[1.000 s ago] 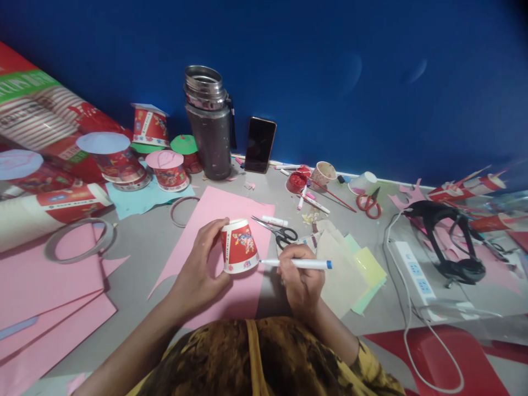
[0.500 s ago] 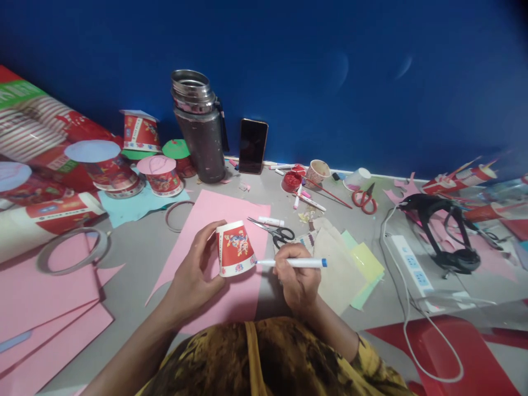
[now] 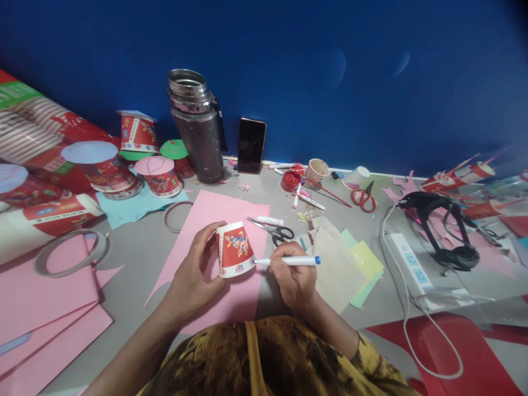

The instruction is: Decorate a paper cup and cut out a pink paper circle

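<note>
A red and white paper cup (image 3: pixel 235 250), upside down and slightly tilted, is gripped from its left side by my left hand (image 3: pixel 198 269). My right hand (image 3: pixel 295 278) pinches a white marker pen (image 3: pixel 296 260) with a blue end. The pen lies nearly level, and its tip meets the printed flowers at the cup's lower right edge. Beneath the cup is a pink paper sheet (image 3: pixel 243 300). Just behind my right hand rest black-handled scissors (image 3: pixel 277 232) and a white pen cap (image 3: pixel 270 220).
On the left stand paper cups topped with coloured discs (image 3: pixel 154 173), a roll of tape (image 3: pixel 72 253) and pink sheets (image 3: pixel 45 297). A steel flask (image 3: pixel 198 137) and a phone (image 3: pixel 251 146) are at the back. Rightward lie red scissors (image 3: pixel 363 198), cloth (image 3: pixel 336 264) and a power strip (image 3: pixel 410 267).
My right hand and the marker have shifted slightly left along the cup's lower edge. The cup stays in my left hand, and the whole view has moved a little.
</note>
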The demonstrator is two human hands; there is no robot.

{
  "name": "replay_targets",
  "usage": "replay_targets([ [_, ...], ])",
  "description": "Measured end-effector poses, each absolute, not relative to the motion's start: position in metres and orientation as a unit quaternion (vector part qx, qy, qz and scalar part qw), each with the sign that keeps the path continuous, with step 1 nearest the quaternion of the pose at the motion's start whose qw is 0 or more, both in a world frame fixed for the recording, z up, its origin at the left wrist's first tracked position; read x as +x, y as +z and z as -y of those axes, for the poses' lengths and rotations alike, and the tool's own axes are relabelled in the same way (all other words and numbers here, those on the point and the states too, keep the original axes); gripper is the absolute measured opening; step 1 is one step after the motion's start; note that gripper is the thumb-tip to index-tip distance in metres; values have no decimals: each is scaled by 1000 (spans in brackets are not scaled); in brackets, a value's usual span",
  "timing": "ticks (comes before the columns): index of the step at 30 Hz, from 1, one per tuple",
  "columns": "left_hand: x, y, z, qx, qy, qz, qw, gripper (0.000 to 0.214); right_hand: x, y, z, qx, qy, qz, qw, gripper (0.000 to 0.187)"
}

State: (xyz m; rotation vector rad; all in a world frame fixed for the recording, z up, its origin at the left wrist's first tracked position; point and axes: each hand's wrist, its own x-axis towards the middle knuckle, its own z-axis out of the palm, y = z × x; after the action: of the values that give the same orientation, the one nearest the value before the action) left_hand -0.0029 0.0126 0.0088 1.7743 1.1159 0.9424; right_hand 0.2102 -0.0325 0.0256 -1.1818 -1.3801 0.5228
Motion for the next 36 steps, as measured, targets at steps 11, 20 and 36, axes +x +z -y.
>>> replay_targets([
  [11,0,5,-11,775,367,-450,251,83,209,21,35,-476,195,612,601,15],
  [20,0,-1,-10,800,358,-442,191,83,203,24,33,-410,181,712,540,10],
  [36,1,2,-7,802,337,-446,211,82,202,20,31,-416,161,733,513,13],
])
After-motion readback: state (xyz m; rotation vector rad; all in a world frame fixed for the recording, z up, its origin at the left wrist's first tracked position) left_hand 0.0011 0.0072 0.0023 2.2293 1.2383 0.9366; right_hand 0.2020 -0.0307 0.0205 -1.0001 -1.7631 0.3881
